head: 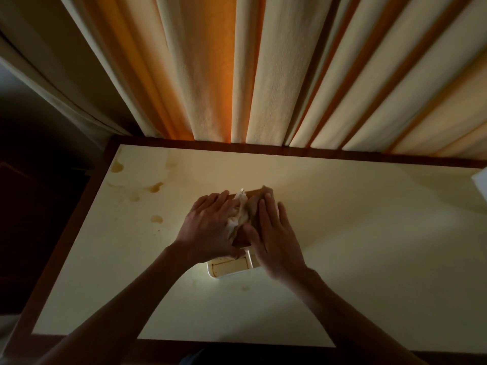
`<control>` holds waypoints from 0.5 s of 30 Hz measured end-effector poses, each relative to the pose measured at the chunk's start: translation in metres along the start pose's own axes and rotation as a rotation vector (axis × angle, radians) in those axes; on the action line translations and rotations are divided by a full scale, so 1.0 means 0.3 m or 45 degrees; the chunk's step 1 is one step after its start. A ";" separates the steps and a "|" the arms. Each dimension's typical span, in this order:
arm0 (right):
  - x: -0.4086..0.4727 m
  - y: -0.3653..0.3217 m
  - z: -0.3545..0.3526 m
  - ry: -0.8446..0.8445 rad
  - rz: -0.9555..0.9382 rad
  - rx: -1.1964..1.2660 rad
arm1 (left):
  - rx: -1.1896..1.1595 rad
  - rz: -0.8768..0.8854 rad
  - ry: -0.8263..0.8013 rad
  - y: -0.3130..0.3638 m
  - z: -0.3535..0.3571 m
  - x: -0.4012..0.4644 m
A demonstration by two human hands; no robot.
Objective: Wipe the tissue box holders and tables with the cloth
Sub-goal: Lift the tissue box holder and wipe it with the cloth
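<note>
A tissue box holder (232,268) with a white near end stands in the middle of a cream table (369,259). White tissue (239,206) sticks up from its top. My left hand (208,227) lies over the holder's left side with its fingers straight and its thumb against the near end. My right hand (274,233) presses a brownish cloth (254,206) flat onto the holder's right side, fingers straight. Both hands hide most of the holder.
Brown stains (155,187) mark the table's left part, with faint ones near the front. A dark wooden rim borders the table. Pleated curtains (263,75) hang just behind its far edge. A white object (481,181) shows at the right edge of view.
</note>
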State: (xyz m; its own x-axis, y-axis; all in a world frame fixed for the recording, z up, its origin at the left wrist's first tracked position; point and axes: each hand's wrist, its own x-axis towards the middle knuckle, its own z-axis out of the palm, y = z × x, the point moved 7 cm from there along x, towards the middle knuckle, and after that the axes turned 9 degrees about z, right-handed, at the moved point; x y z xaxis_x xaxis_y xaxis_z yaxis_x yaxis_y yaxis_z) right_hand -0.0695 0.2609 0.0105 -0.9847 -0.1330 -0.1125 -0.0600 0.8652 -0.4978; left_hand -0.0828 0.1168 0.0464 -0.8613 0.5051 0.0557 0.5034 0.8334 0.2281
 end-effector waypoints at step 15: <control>-0.108 0.178 0.025 -0.153 0.525 1.335 | -0.035 -0.094 0.006 0.000 0.020 0.011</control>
State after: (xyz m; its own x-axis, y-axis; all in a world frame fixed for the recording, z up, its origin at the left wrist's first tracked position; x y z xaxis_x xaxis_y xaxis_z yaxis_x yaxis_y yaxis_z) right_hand -0.0397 0.3078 -0.0190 -0.8721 -0.0255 -0.4886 0.4879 0.0293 -0.8724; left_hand -0.0853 0.1198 0.0407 -0.8963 0.4413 0.0426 0.4366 0.8617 0.2586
